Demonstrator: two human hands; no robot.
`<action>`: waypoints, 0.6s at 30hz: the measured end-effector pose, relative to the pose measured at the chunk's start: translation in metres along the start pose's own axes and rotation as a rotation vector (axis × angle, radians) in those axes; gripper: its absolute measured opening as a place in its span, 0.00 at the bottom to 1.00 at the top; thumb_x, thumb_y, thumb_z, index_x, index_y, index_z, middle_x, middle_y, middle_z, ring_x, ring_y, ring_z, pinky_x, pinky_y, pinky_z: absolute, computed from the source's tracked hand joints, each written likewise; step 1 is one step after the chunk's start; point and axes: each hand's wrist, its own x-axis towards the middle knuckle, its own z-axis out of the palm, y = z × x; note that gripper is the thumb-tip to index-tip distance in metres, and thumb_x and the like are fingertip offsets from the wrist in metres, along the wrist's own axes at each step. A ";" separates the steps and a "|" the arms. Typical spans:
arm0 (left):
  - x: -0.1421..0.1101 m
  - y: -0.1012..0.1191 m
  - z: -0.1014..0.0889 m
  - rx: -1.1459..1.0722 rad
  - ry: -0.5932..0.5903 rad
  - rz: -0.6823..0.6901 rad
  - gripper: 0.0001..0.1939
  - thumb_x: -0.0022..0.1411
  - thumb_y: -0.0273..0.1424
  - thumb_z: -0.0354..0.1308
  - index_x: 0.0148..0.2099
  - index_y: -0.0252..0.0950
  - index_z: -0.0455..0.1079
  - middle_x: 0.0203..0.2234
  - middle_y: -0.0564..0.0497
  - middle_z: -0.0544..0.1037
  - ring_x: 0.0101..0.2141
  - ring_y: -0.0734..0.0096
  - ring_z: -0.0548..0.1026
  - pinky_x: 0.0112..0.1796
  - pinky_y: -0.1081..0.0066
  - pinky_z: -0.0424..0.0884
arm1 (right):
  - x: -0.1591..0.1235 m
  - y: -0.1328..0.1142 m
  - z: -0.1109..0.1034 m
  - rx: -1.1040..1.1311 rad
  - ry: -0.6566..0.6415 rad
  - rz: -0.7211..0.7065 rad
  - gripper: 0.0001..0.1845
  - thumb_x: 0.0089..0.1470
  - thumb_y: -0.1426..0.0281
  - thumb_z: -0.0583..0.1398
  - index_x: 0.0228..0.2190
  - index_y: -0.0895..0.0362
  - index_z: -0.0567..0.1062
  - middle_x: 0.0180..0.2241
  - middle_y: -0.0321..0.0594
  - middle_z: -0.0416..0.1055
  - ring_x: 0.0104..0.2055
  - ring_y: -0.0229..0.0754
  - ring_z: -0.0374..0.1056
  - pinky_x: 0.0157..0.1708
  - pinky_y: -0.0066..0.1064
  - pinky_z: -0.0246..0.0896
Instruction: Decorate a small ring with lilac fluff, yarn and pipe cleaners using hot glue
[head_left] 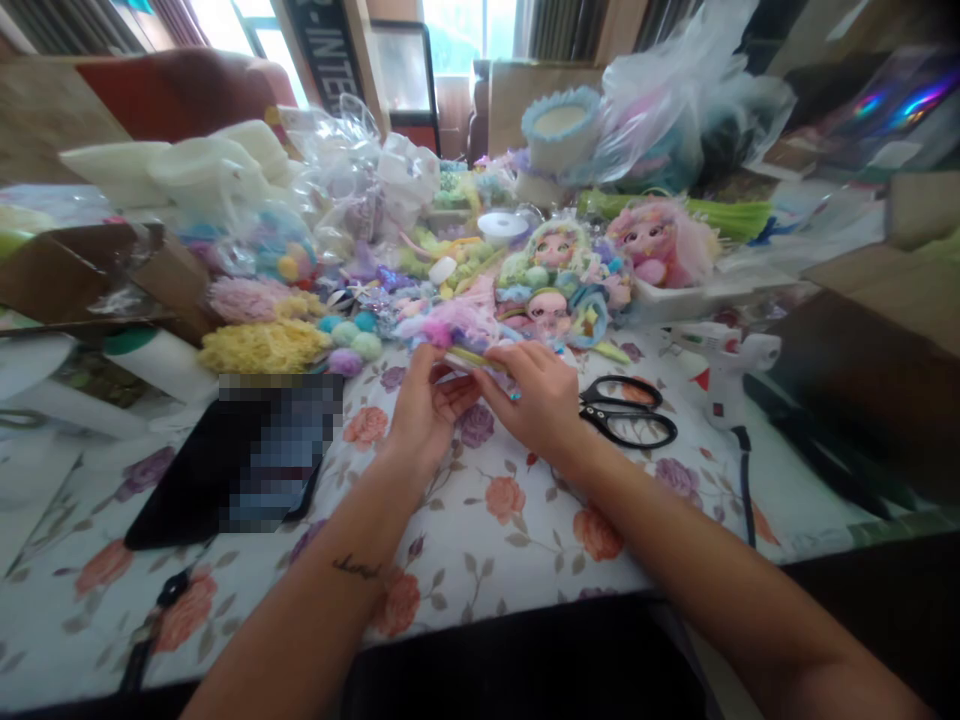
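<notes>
My left hand (424,405) and my right hand (538,392) meet over the flowered tablecloth, both with fingers closed on a thin yellow-green strip (468,356). The strip lies nearly level between the fingertips, and its exact kind is too blurred to tell. Fingers cover both of its ends. Just beyond the hands sits a pink and purple fluffy bundle (457,320). Black-handled scissors (630,410) lie close to the right of my right hand, with their blades hidden behind it. A doll face piece (549,312) rests a little farther back.
At left lie a dark tablet (187,470), yellow crinkled yarn (262,347), several pompoms (346,335) and a cardboard box (67,270). A white glue gun (724,375) stands at right with its cord trailing forward. Doll heads (649,240), plastic bags (675,100) and green stems (720,217) crowd the back.
</notes>
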 end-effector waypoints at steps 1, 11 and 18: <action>0.000 -0.002 0.000 0.007 -0.010 0.027 0.06 0.55 0.33 0.61 0.31 0.35 0.69 0.24 0.53 0.76 0.22 0.74 0.75 0.28 0.75 0.72 | 0.000 -0.002 0.001 -0.006 -0.014 0.009 0.07 0.63 0.68 0.58 0.35 0.56 0.74 0.30 0.41 0.75 0.35 0.43 0.70 0.37 0.34 0.64; -0.002 -0.012 0.003 0.049 -0.024 0.130 0.09 0.52 0.35 0.65 0.31 0.36 0.70 0.25 0.54 0.78 0.25 0.74 0.76 0.31 0.75 0.72 | 0.001 -0.014 -0.001 0.073 -0.068 0.354 0.08 0.60 0.64 0.60 0.37 0.55 0.76 0.31 0.39 0.73 0.28 0.39 0.68 0.29 0.32 0.61; 0.000 -0.007 0.001 0.015 0.026 0.161 0.09 0.55 0.34 0.64 0.30 0.37 0.68 0.22 0.56 0.76 0.24 0.76 0.75 0.32 0.75 0.73 | 0.002 -0.019 -0.020 0.041 0.213 0.130 0.07 0.61 0.67 0.59 0.42 0.49 0.74 0.42 0.44 0.72 0.46 0.49 0.69 0.45 0.44 0.65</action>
